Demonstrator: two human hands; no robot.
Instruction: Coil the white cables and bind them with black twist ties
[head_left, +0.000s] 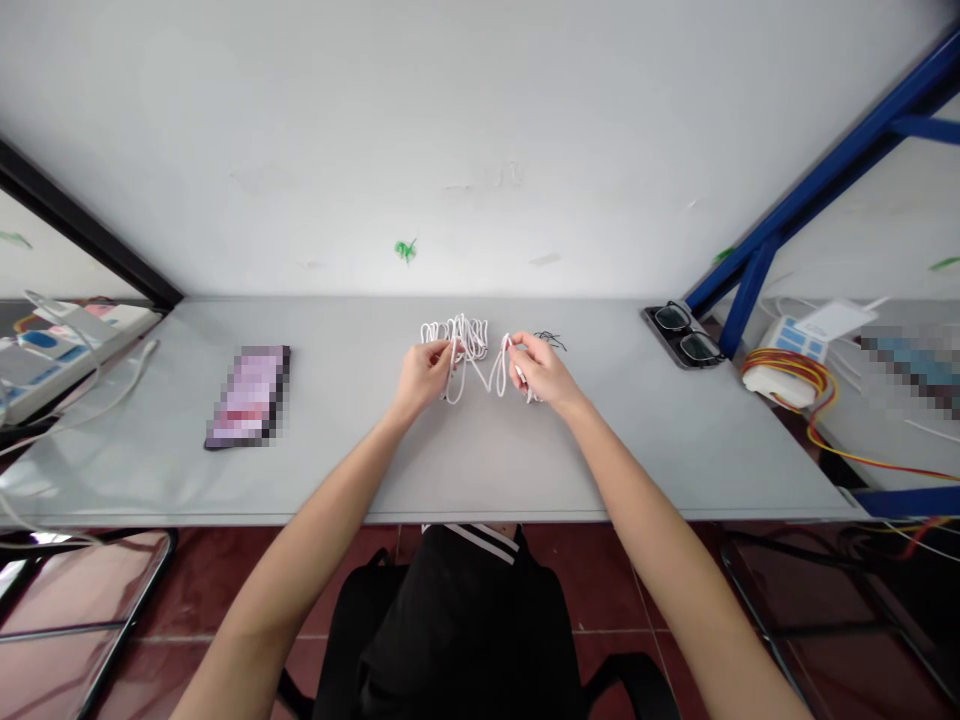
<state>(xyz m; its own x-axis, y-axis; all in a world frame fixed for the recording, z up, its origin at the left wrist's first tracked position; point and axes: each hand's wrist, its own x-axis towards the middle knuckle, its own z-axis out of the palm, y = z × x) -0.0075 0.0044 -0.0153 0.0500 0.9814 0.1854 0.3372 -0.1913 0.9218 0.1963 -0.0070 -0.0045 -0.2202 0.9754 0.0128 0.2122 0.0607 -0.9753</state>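
Observation:
My left hand pinches a looped stretch of white cable a little above the grey tabletop. Behind its fingertips, several more coils of white cable bunch together on the table. A short span of the cable runs across to my right hand, whose fingers are closed on another loop. More white cable peeks out under the right palm, partly hidden. Just beyond the right hand lies a small tangle of thin black ties or wires.
A phone, blurred out, lies to the left. Dark glasses rest on a black case at the back right. Power strips with cables flank both sides, beyond a blue metal frame on the right. A wall stands behind the table.

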